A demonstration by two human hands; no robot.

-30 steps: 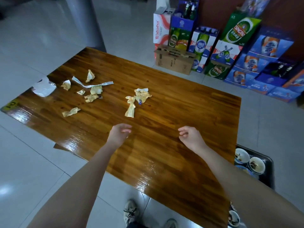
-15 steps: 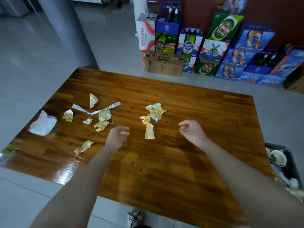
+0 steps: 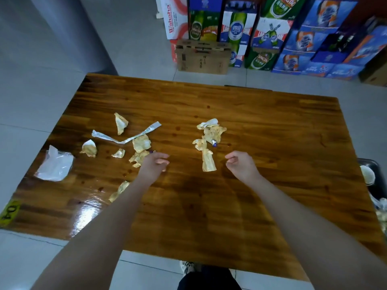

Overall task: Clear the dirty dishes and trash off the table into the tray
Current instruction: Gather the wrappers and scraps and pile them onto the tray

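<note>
1. Way off to the left of your left fingers, at the near corner of the table [image 3: 272, 126], there's a yellow sticker [image 3: 9, 212] reading 04. A bit further in, a crumpled white plastic bag [image 3: 54, 166] lies on the wood.
2. Between that bag and your left fingers you've got a stained napkin wad [image 3: 89, 147] and a small scrap [image 3: 119, 153]. Beyond those, a long white paper strip [image 3: 125, 136] runs diagonally, with a folded napkin piece [image 3: 120, 126] just past it.
3. Right up by your left fingers, a greasy napkin [image 3: 142, 142] touches the strip just beyond them. A torn wad [image 3: 136, 159] sits just left of the hand, partly hidden by it. One more flat scrap [image 3: 119, 190] peeks out from behind your forearm.
4. Your left hand [image 3: 152, 166] hovers over the table, fingers loosely curled with the tips pointing right, and nothing in them.
5. In the gap between both sets of fingers lies a twisted napkin [image 3: 208, 163]. Beyond it is a clump of napkins [image 3: 212, 131] with a tiny purple wrapper [image 3: 214, 143] at its near edge.
6. Your right hand [image 3: 240, 166] has its fingers loosely curled too. They point left at the twisted napkin, near it but apart, and hold nothing.
7. Far right of your right fingers, past the table edge, is the dark tray [image 3: 374, 183] with a white bowl [image 3: 367, 174] in it, cut off by the frame.
8. Well beyond all your fingers, on the floor behind the table, are a brown cardboard box [image 3: 202, 57] and stacked beer cartons [image 3: 272, 34].
</note>
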